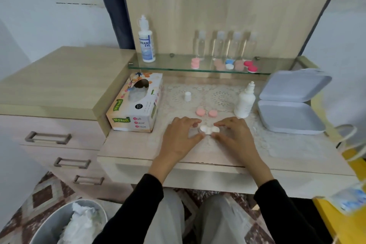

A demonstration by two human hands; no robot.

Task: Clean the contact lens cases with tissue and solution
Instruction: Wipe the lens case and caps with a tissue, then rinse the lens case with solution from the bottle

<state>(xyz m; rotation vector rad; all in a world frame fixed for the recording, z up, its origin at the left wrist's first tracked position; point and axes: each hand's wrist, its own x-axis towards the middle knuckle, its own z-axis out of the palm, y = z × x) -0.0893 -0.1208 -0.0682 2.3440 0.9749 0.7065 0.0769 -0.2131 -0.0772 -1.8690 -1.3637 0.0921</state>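
Note:
A white contact lens case lies uncapped on the lace mat near the table's front. My left hand pinches its left end between thumb and fingers, and my right hand pinches its right end. Two pink caps lie just behind the case. A small white solution bottle stands open to the right, and its white cap sits further back on the mat. The tissue box stands at the left.
A glass shelf at the back carries a large solution bottle, several clear bottles and several coloured lens cases. An open grey box sits at the right. A bin with used tissues stands on the floor at the left.

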